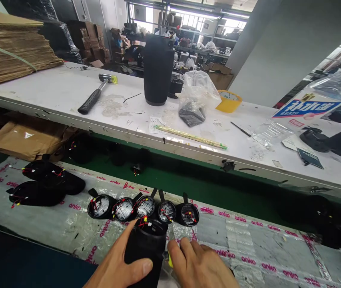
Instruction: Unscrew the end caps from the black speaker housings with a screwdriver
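My left hand [131,260] is wrapped around a black cylindrical housing [149,244], thumb across its near side. Thin red and yellow wires with small connectors [145,221] stick out of its open upper end. Close against its right side, my right hand [198,262] is curled shut. A yellow-green piece [169,261] shows at its fingers; the rest of what it holds is hidden. Just beyond the hands, several similar black housings [188,215] lie in a row, open ends facing me, with wires and straps showing. More black housings [38,194] lie at the left.
The white bench [122,120] carries a mallet [94,96], a tall black cylinder [158,72], a plastic bag [197,92], yellow tape [229,101], a thin stick [191,137] and a large bottle [305,104]. Stacked cardboard [11,50] stands left. A tape-covered lower surface [212,236] runs beneath.
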